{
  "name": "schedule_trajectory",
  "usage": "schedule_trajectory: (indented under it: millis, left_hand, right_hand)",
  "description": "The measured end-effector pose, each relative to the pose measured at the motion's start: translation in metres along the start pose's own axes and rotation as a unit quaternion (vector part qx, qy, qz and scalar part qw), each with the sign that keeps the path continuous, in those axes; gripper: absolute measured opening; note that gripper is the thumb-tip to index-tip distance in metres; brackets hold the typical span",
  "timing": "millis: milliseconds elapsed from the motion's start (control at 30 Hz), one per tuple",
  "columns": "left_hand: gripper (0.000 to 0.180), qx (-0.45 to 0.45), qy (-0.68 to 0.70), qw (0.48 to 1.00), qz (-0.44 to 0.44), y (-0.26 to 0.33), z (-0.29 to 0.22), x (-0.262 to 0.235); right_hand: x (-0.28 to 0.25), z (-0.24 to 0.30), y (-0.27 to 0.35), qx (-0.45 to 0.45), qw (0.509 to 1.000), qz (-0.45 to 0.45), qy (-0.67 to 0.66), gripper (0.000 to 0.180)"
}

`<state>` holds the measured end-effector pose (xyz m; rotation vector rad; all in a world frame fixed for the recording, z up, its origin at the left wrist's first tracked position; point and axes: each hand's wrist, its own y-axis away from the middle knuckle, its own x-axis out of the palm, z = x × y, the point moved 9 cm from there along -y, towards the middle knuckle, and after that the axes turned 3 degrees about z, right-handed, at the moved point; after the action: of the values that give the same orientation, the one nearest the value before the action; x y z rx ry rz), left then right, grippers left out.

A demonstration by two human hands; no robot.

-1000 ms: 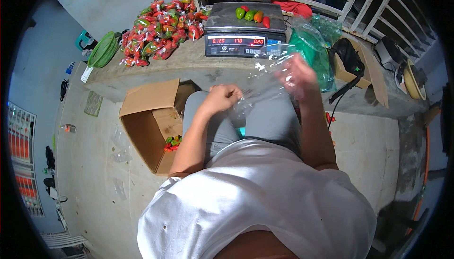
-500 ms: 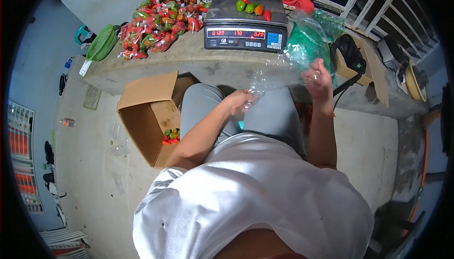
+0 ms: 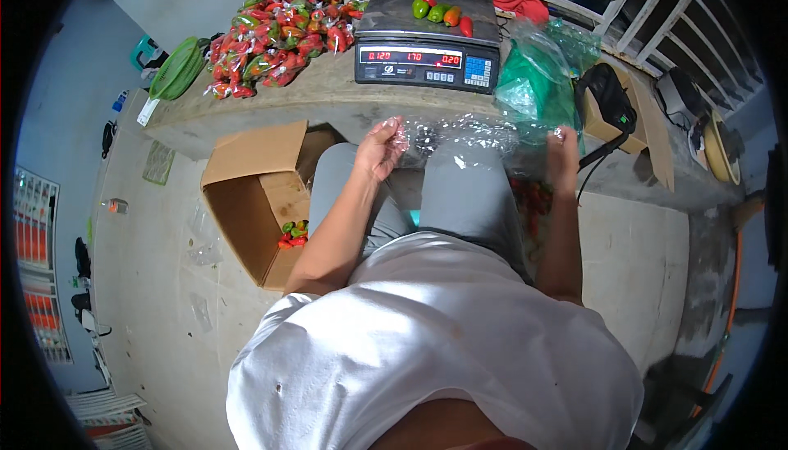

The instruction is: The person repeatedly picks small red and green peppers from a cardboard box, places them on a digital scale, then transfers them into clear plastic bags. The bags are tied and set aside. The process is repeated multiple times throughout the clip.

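A clear plastic bag (image 3: 464, 140) is stretched sideways above my thighs. My left hand (image 3: 382, 149) pinches one end of it, and my right hand (image 3: 563, 154) grips the other end. Beyond the bag, a digital scale (image 3: 427, 66) with a lit red display stands on the concrete ledge. Several loose peppers (image 3: 443, 15), green, orange and red, lie on its top plate. To the scale's left is a heap of peppers packed in clear bags (image 3: 283, 35). Green and clear plastic bags (image 3: 533, 80) lie right of the scale, just past my right hand.
An open cardboard box (image 3: 254, 195) with a few peppers sits left of my legs. Green baskets (image 3: 176, 69) lean at the ledge's left end. A black bag (image 3: 606, 97) rests on a carton at the right. More red peppers (image 3: 533, 199) show beside my right leg.
My left hand has moved up and away from my lap, and my right hand has come slightly lower. The clear bag is now pulled out wide between them.
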<state>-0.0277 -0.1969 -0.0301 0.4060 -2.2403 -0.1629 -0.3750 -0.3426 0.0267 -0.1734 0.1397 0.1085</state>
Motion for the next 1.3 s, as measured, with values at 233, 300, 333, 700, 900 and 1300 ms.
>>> schedule_trajectory:
  millis: [233, 300, 333, 700, 900, 1300]
  left_hand:
    - [0.021, 0.130, -0.125, 0.983, -0.028, 0.020, -0.037, 0.019]
    - [0.022, 0.116, -0.104, 0.988, -0.012, 0.026, -0.036, 0.028]
    - [0.022, 0.111, -0.095, 0.989, -0.006, 0.031, -0.036, 0.029]
    - [0.024, -0.004, 0.302, 0.950, 0.075, 0.034, -0.038, 0.004]
    - [0.024, 0.098, 0.228, 0.959, 0.135, 0.020, -0.066, -0.007]
    - [0.018, 0.191, -0.315, 0.930, 0.014, 0.062, -0.086, 0.054]
  right_hand:
    - [0.190, 0.117, 0.063, -0.125, 0.962, 0.243, 0.014, 0.029]
    - [0.235, 0.105, 0.078, -0.054, 0.950, 0.307, -0.019, 0.023]
    - [0.251, 0.098, 0.082, -0.034, 0.939, 0.339, -0.038, 0.020]
    - [0.259, 0.025, 0.056, 0.326, 0.803, 0.275, -0.416, 0.017]
    - [0.251, -0.012, 0.051, 0.355, 0.771, 0.212, -0.484, 0.019]
    - [0.268, 0.153, 0.081, -0.436, 0.854, 0.199, 0.205, 0.038]
